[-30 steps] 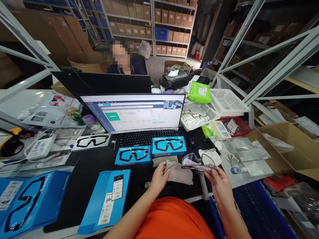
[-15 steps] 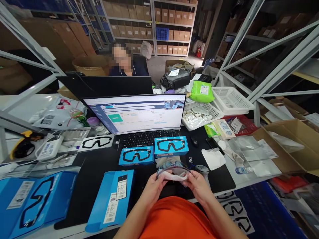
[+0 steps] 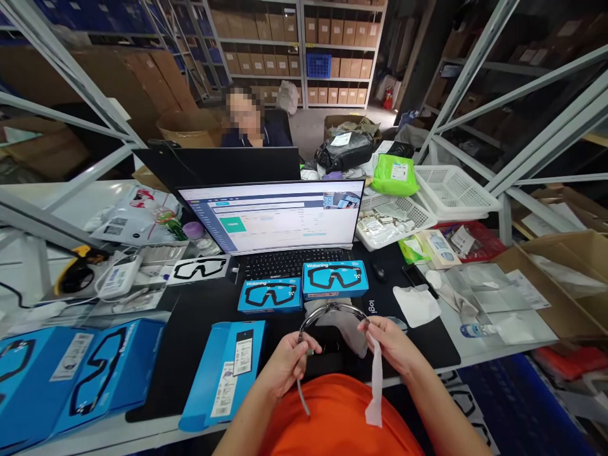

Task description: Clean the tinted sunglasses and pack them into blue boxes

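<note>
We see a pair of glasses (image 3: 332, 308) between our two grips, above the near part of the dark surface (image 3: 180, 342). Its long axis runs crosswise, from the left grip (image 3: 287, 361) to the right grip (image 3: 392, 342), and the brow of the frame bows away from us, toward the monitor (image 3: 273, 218). Our left grip is pinching the left end of the frame; a slim temple (image 3: 302, 398) trails below that grip, its tip pointing back at our orange shirt (image 3: 332, 418). Our right grip is pinching the right end, and a white strip (image 3: 375, 386) hangs from its fingers, lengthwise toward us. How the far temple lies, we cannot tell. Beyond both grips, just before the keyboard (image 3: 285, 261), two blue boxes (image 3: 335, 278) sit side by side. Left of the left grip lies a blue carton (image 3: 204, 392) with a black-edged tag (image 3: 244, 353); beyond the right grip, a white cloth (image 3: 417, 307).
</note>
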Motion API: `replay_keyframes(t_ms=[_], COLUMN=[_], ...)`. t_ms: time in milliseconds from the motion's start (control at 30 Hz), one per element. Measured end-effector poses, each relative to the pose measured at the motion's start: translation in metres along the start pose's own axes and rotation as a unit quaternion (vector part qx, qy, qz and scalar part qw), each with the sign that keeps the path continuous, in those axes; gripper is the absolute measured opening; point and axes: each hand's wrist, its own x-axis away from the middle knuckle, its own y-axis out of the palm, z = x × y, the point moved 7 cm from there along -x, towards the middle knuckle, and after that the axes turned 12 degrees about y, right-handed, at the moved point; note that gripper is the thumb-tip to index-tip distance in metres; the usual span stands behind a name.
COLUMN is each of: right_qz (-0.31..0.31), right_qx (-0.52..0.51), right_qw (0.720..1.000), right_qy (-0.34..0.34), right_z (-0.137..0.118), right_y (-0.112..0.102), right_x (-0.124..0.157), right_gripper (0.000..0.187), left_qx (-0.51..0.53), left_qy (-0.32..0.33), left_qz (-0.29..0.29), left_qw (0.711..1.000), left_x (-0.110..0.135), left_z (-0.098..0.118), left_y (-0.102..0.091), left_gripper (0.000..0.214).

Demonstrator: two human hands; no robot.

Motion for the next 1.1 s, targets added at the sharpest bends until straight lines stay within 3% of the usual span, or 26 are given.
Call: replay_keyframes(t_ms=[67,133,200,267,400,500,567,700,800,900,1000,1100], right_qz=[-0.002,0.004,-0.015,-0.063,-0.158,-0.194,-0.192,-0.110,0.008,0.112,0.173,0.150], right_qx=[0.081,0.156,0.213,0.253,0.283,0.278,0.253,0.229,0.239,0.246,0.279,0.325], right_qw=[0.996,0.986,0.974,0.962,0.942,0.938,0.946,0.967,0.969,0.957,0.933,0.917], right_qy=[-0.027,-0.059,-0.077,-0.081,-0.083,-0.077,-0.060,-0.039,-0.068,-0.107,-0.149,-0.174], right_z=[-0.019,-0.039,-0.053,-0.061,-0.059,-0.050,-0.040,-0.017,-0.009,-0.004,0.004,0.016], right_y=[0.002,0.008,0.021,0.040,0.071,0.075,0.064,0.019,-0.020,-0.041,-0.032,0.004], right_x=[0.005,0.011,0.016,0.018,0.019,0.017,0.012,-0.004,-0.018,-0.030,-0.042,-0.063], right_gripper=[0.046,0.047,0.046,0.044,0.045,0.048,0.047,0.048,0.046,0.040,0.029,0.022], left_qx=[-0.034,-0.111,-0.225,-0.319,-0.365,-0.379,-0.374,-0.365,-0.356,-0.353,-0.401,-0.478], left_qy=[0.003,0.063,0.149,0.203,0.193,0.189,0.194,0.237,0.267,0.287,0.305,0.334], left_qz=[-0.009,0.011,0.027,-0.012,-0.160,-0.179,-0.171,-0.114,-0.040,0.045,0.116,0.103], left_qw=[0.999,0.992,0.962,0.926,0.897,0.888,0.891,0.893,0.895,0.890,0.856,0.806], left_x=[-0.002,-0.005,-0.006,-0.005,-0.004,-0.001,0.002,0.013,0.022,0.034,0.046,0.052], left_z=[0.004,0.020,0.045,0.069,0.094,0.100,0.099,0.103,0.109,0.112,0.116,0.122], left_y=[-0.005,-0.013,-0.016,-0.009,0.017,0.026,0.028,0.020,-0.002,-0.026,-0.036,-0.018], left_gripper=[0.051,0.074,0.102,0.109,0.087,0.039,0.015,0.012,0.016,0.022,0.029,0.032])
